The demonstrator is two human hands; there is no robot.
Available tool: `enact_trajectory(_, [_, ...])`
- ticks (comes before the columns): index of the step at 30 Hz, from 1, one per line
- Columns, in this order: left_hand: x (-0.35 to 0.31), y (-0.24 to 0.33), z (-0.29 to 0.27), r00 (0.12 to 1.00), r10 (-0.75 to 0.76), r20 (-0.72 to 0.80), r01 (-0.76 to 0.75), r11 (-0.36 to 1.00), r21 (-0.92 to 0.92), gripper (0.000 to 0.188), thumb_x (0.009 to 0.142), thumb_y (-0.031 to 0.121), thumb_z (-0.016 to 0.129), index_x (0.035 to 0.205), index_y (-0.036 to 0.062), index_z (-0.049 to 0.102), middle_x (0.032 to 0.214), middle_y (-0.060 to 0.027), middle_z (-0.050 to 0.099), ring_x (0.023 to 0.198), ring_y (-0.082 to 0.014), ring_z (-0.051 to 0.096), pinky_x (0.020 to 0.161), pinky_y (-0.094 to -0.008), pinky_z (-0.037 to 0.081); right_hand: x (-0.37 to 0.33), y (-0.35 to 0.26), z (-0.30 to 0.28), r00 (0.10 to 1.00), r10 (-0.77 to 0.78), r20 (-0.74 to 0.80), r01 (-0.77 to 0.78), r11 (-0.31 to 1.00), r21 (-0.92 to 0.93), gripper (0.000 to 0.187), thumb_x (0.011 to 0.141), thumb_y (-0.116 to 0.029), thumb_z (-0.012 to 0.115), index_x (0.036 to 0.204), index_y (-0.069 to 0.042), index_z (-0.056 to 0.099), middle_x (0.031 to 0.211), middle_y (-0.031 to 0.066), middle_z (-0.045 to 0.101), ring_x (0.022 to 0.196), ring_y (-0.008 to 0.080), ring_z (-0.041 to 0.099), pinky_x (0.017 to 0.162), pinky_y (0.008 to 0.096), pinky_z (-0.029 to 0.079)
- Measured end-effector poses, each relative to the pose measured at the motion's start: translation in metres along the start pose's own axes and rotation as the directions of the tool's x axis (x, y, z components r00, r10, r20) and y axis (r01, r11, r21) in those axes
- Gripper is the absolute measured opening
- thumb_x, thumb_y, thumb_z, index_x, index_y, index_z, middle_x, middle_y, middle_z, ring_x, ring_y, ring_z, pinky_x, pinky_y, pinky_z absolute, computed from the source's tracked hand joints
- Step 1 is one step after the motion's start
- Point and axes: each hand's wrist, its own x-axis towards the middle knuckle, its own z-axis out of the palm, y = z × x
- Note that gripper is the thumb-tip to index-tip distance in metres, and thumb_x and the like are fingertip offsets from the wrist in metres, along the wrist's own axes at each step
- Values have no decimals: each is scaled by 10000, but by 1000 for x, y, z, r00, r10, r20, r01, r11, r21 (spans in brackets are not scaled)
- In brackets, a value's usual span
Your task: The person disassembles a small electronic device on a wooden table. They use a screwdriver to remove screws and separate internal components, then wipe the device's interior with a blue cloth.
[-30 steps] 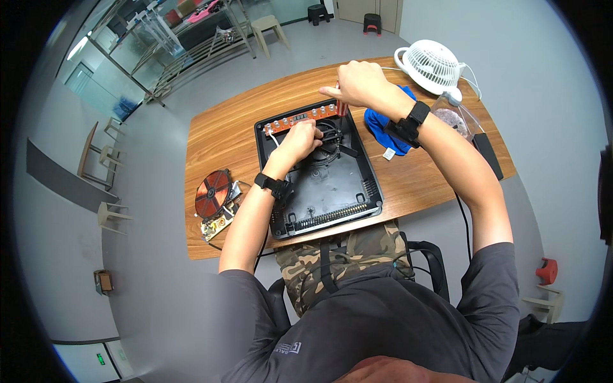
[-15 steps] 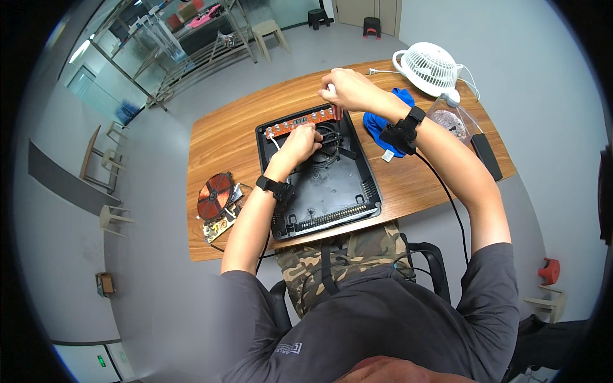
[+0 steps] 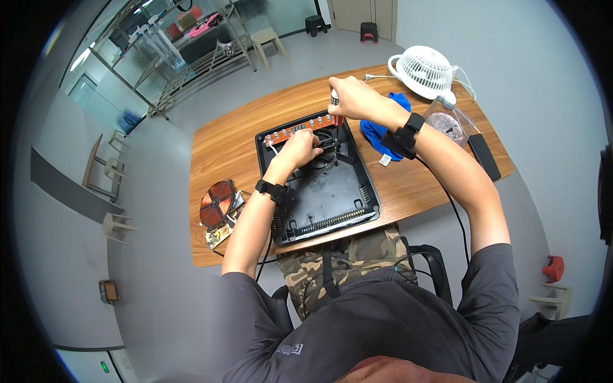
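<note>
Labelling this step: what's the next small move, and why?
Probably turn the screwdriver: the right hand grips it, shaft pointing down toward the round black part, and the left hand is at that part. Tip contact is unclear.

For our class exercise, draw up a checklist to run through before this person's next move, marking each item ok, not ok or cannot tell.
1. Screwdriver held in the right hand, shaft pointing down: ok.
2. Screwdriver tip seated in a screw: cannot tell; too small to make out.
3. Left hand inside the black housing, at the round black fan: ok.
4. Firm left-hand grip on a part: cannot tell; the fingertips are partly hidden.
5. Copper coil outside the housing: ok, on the table to its left.
6. Table free of other items: not ok; a blue cloth and a white fan are on it.
</note>
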Motion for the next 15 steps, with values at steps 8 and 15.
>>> enact_trajectory(8, [20,11,13,977,105,-186,-121,990,-78,273,806,92,753,1035,-48,700,984,-225,726,962,-353,701,861,-423,549,-1,2,4,995,-87,-54,91,992,88,343,769,-151,723,995,69,589,910,280,680,929,442,673,810,466,543])
enact_trajectory(15, [29,16,24,984,91,-153,-106,990,-94,197,820,67,735,975,-45,687,951,-233,716,953,-379,688,832,-436,549,-2,5,6,996,-67,-52,71,993,95,356,771,-151,723,1016,75,598,924,292,686,937,439,678,827,457,549])
